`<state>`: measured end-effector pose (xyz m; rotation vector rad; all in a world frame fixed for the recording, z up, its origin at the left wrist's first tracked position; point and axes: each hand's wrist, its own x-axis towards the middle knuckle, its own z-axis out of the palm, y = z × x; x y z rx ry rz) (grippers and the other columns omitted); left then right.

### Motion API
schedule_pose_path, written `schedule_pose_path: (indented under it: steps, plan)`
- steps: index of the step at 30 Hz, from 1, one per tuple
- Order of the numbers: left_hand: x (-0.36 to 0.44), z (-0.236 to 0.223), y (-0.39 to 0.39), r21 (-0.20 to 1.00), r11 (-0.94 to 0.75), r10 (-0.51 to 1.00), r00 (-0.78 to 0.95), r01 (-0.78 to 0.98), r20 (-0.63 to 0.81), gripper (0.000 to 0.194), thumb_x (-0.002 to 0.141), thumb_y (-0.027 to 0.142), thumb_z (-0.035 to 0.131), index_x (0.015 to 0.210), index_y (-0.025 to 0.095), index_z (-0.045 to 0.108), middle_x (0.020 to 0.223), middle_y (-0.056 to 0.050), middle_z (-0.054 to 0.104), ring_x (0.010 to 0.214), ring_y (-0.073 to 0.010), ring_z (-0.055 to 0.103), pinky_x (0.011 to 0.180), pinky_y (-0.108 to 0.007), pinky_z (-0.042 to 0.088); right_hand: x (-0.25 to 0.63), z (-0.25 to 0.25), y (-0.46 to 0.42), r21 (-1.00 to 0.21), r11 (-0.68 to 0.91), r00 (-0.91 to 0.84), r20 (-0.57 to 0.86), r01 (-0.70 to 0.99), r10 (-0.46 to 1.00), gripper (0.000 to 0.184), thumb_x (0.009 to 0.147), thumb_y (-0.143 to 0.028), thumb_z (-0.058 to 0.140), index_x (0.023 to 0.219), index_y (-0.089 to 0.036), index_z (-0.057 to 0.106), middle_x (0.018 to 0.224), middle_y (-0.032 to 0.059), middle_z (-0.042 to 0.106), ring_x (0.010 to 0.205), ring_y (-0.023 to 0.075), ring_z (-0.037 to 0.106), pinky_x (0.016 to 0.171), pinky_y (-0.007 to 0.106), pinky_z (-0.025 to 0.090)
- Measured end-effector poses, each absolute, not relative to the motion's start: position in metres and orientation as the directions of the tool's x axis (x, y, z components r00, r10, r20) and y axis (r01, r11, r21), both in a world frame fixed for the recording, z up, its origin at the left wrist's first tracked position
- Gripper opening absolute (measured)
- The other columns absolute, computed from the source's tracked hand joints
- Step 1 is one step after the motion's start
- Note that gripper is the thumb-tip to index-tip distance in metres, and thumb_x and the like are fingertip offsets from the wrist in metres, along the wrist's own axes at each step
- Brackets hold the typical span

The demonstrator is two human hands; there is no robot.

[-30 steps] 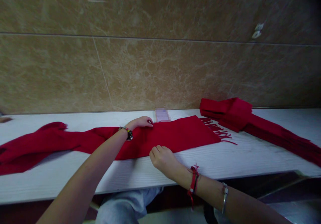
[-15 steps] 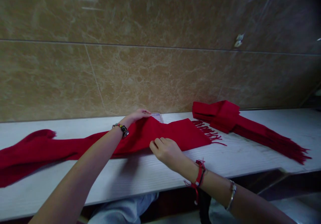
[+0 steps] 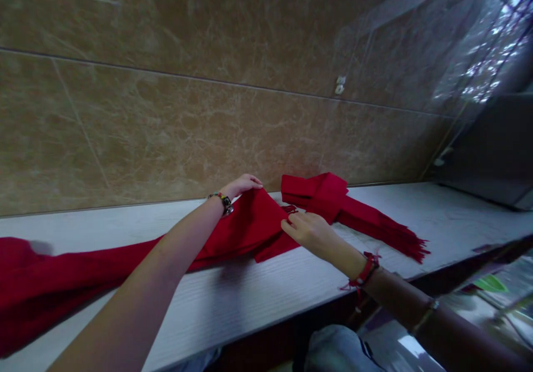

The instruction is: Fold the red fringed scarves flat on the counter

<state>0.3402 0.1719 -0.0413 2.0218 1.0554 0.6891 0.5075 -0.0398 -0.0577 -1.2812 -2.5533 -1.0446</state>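
Observation:
A long red scarf (image 3: 254, 225) lies lengthwise on a white tabletop and runs off to the left edge of view. My left hand (image 3: 245, 185) pinches its raised far edge close to the wall. My right hand (image 3: 310, 232) grips the near side of the same scarf, so the cloth is stretched in a slanted fold between both hands. Beneath that fold, a flat layer of the scarf lies on the table, and only a little of its fringe shows past the right hand. Right behind the right hand rests a second red scarf (image 3: 327, 191), folded over itself, its fringed tail pointing right.
A brown marble-tiled wall (image 3: 187, 122) borders the back of the narrow white table (image 3: 250, 300). At the table's far right end stands a dark grey box-like object (image 3: 491, 150). Below the front edge, my knee in light trousers (image 3: 337, 347) shows.
My view has turned to the right. Both hands hold the scarf, and the right hand has moved toward its fringed end, drawing cloth over most of the fringe.

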Motion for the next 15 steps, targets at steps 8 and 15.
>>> schedule_pose_path:
  steps: [8, 15]
  plan:
    - [0.401, -0.091, 0.19, 0.699, -0.442, 0.843, 0.527, 0.562, 0.109, 0.02, 0.063, 0.021, 0.065, 0.081, 0.012, 0.068, 0.069, -0.004, 0.067, 0.062, -0.0145, 0.057, 0.056, -0.023, 0.043, 0.555, -0.106, -0.026, 0.457, 0.44, -0.592, 0.27, 0.773, 0.76, 0.015, 0.087, -0.012, 0.042, 0.094, -0.016, 0.055, 0.079, 0.0051, 0.057, 0.07, 0.0163, 0.054, 0.058, 0.028, 0.036]
    - [0.414, -0.112, 0.191, 0.567, -0.497, 0.836, 0.538, 0.656, 0.11, 0.02, 0.068, 0.023, 0.062, 0.083, 0.01, 0.066, 0.069, -0.004, 0.065, 0.064, -0.0155, 0.058, 0.059, -0.023, 0.044, 0.565, -0.12, -0.024, 0.39, 0.458, -0.564, 0.222, 0.799, 0.795, 0.016, 0.087, -0.012, 0.041, 0.096, -0.016, 0.054, 0.082, 0.0052, 0.057, 0.073, 0.0155, 0.055, 0.059, 0.026, 0.036]
